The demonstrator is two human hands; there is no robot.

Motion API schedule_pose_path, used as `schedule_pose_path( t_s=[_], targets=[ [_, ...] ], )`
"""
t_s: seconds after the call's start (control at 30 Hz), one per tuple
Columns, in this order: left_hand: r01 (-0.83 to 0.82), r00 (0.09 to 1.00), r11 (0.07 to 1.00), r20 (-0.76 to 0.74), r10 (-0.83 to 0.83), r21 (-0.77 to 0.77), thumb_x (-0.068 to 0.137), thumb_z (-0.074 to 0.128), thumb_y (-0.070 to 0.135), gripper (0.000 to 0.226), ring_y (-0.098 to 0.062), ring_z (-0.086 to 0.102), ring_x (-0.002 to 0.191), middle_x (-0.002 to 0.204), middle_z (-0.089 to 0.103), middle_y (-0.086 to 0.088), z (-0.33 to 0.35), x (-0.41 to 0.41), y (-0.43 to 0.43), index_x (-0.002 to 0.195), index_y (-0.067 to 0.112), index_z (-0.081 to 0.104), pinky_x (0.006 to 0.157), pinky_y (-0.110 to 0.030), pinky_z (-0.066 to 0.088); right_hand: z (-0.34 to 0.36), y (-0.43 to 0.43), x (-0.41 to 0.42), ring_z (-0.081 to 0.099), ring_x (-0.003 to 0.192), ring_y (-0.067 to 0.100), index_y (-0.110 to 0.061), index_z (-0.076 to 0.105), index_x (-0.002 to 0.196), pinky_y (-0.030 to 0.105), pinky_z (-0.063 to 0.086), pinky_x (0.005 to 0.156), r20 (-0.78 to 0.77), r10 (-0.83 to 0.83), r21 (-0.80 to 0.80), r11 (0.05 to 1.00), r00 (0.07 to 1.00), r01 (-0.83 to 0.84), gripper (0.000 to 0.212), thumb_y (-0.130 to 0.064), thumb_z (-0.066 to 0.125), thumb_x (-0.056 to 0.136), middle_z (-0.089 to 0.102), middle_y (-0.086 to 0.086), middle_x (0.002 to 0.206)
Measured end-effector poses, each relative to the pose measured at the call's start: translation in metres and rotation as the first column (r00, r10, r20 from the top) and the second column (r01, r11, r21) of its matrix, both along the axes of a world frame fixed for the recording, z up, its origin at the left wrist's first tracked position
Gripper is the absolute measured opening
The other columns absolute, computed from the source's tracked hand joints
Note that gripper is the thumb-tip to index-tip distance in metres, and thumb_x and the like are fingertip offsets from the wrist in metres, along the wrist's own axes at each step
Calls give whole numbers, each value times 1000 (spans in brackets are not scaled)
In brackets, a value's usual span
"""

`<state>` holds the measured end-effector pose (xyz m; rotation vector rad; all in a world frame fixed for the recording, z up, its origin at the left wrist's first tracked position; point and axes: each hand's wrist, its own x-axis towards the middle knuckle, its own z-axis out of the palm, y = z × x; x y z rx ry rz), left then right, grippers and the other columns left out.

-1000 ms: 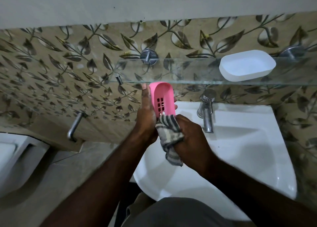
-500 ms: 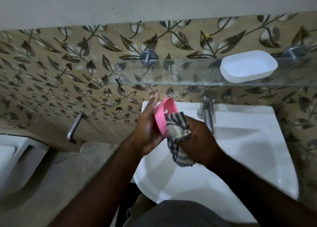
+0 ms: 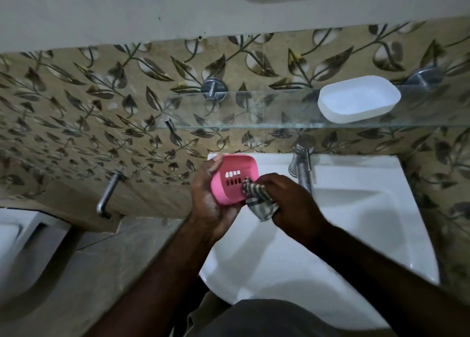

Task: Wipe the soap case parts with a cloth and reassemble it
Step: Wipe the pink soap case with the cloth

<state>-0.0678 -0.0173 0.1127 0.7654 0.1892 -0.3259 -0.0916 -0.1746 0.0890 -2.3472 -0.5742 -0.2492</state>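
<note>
Left hand (image 3: 207, 204) fingers curled round pink slotted soap tray (image 3: 232, 179) over sink (image 3: 356, 209). Right hand (image 3: 292, 204) fingers clenched on striped cloth (image 3: 259, 199), pressed inside tray. White case (image 3: 358, 99) sat far right on glass shelf (image 3: 254, 113).

Pink tray (image 3: 232, 177), striped cloth (image 3: 259, 203), white lid (image 3: 358, 100)

Both bare forearms rise from the bottom edge and converge at the middle of the view. The left hand (image 3: 209, 202) is turned with its palm toward the right, thumb stretched along the upper left edge of the pink soap case part (image 3: 232, 170), which it grips. The right hand (image 3: 292, 205), knuckles up, bunches its fingers round the striped cloth (image 3: 260, 204), pressing it against that part's lower right side.
</note>
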Motion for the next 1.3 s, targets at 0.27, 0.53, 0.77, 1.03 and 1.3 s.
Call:
schedule_pose_path(
  t_s=[0.27, 0.53, 0.77, 1.03, 1.3],
  targets=[
    [13, 1000, 998, -10, -13, 58, 60, 70, 36, 45, -27, 63, 78, 86, 67, -15, 5, 1, -8, 91, 4, 72, 82, -38, 50, 28, 38, -24, 59, 68, 7, -27, 60, 81, 25, 47, 60, -88, 10, 451, 892, 996, 30, 28, -1, 60, 71, 59, -12, 78],
    [242, 967, 966, -103, -233, 91, 69, 70, 48, 54, -32, 57, 93, 99, 59, -14, 17, 10, 15, 106, 10, 60, 88, -47, 47, -11, -5, 1, 62, 86, 28, -11, 66, 102, 38, 52, 68, 94, 1, -81, 997, 996, 7, 31, -7, 55, 74, 68, 2, 100],
    [229, 973, 962, -6, -233, -146, 68, 66, 69, 89, -32, 48, 122, 125, 56, -19, 0, 1, 8, 130, 5, 57, 109, -46, 38, 8, 18, -12, 62, 55, 21, -30, 55, 74, 34, 51, 53, -275, -88, 382, 904, 958, 192, 14, -18, 62, 76, 63, -2, 65],
    [-18, 992, 979, -120, 43, 202, 73, 57, 59, 69, -24, 61, 83, 95, 66, -13, -3, -1, -8, 111, 2, 65, 86, -39, 49, 13, 33, -27, 65, 83, 19, -24, 66, 102, 34, 54, 70, -177, -6, 261, 964, 984, 53, 27, -15, 53, 80, 65, -3, 96],
    [417, 897, 850, -296, -328, 321, 84, 47, 67, 67, -26, 65, 76, 92, 69, -12, 5, -1, 5, 116, 10, 64, 71, -37, 53, 16, -8, 16, 60, 88, 31, -21, 68, 108, 35, 48, 67, 13, 81, -388, 919, 997, -70, 31, -38, 47, 93, 62, 8, 101]
  ],
)
